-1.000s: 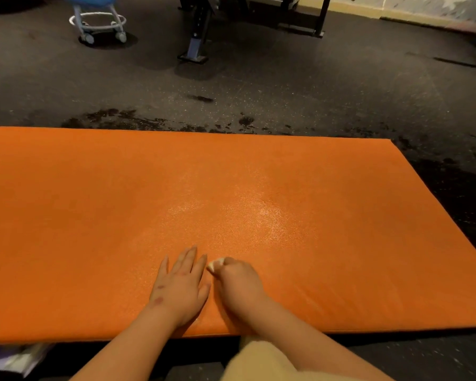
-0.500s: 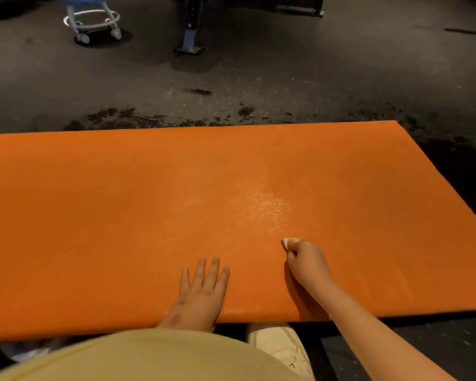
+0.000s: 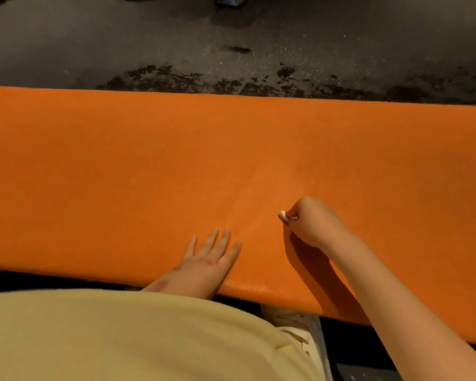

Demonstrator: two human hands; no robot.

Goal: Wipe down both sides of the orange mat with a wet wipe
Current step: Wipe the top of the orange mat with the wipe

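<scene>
The orange mat [image 3: 149, 166] lies flat on the dark floor and fills the middle of the view. My right hand [image 3: 313, 224] is on the mat right of centre, fingers curled round a small balled white wet wipe [image 3: 283, 215] that peeks out at the knuckles. My left hand [image 3: 212, 254] lies flat on the mat near its near edge, fingers straight and spread. A faint damp sheen shows on the mat beyond the wipe.
Dark speckled rubber floor [image 3: 259, 37] with dark blotches runs along the mat's far edge. My yellow garment [image 3: 121, 339] covers the lower left. A pale shoe [image 3: 294, 320] shows under the mat's near edge. Equipment feet stand at the top.
My right hand with the wipe has slid right and farther from my left hand over the second. The left hand stayed flat. The view dropped, hiding the stool and bench.
</scene>
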